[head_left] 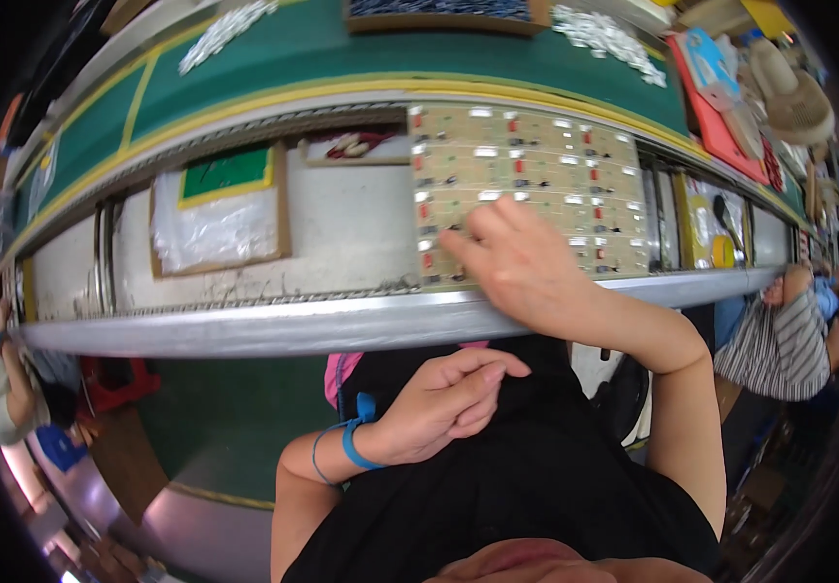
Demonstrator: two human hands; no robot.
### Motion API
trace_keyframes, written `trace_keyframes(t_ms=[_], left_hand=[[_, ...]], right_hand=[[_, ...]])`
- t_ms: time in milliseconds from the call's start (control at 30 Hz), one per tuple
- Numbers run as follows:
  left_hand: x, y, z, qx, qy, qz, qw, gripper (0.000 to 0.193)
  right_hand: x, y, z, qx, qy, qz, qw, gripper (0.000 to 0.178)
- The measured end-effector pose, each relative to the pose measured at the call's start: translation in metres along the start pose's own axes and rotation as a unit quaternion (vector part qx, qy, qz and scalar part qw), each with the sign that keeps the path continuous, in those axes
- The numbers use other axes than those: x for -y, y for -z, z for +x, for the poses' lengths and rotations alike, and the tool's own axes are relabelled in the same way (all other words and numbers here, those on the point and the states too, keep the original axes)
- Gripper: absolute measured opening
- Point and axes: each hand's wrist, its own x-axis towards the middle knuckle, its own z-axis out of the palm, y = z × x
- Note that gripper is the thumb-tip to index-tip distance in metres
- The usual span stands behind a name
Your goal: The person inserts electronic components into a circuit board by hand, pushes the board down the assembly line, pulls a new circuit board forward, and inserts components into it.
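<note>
A tan circuit board panel (543,129) carries rows of repeated units with red, white and dark parts. It rests across the conveyor rails in front of me. My right hand (521,260) is over its lower left part, fingers bent and a little apart, the tips at or just above the parts there. The hand covers some of the units, and its fingertips are partly hidden. Nearer my body, in front of my black top, my left hand (448,403) is curled closed, thumb against the fingers. Whatever it may hold does not show. A blue band (357,447) circles that wrist.
Left of the panel stands a cardboard box (283,209) with clear plastic bags and a green board. A silver rail (273,328) runs along the near edge. On the green shelf (283,60) lie white parts and a carton (448,24). Other people sit at both sides.
</note>
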Motion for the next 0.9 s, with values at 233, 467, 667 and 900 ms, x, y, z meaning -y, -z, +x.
trace_keyframes(t_ms=[233,467,667,900], left_hand=[[0.001,0.000,-0.001,-0.022,-0.013,-0.001,1.000,0.025],[0.000,-0.004,0.002,-0.026,-0.022,0.010,0.999,0.025],[0.001,-0.007,0.009,-0.040,-0.025,0.017,0.999,0.024],[0.005,-0.018,0.016,-0.036,-0.013,0.035,0.999,0.024]], right_hand=[[0.001,-0.012,-0.001,-0.010,0.040,-0.014,0.999,0.030],[-0.019,0.020,-0.036,-0.046,-0.024,-0.001,0.999,0.032],[-0.078,0.040,-0.093,-0.059,-0.168,-0.081,0.981,0.030],[-0.091,0.030,-0.103,-0.052,-0.204,-0.100,0.972,0.035]])
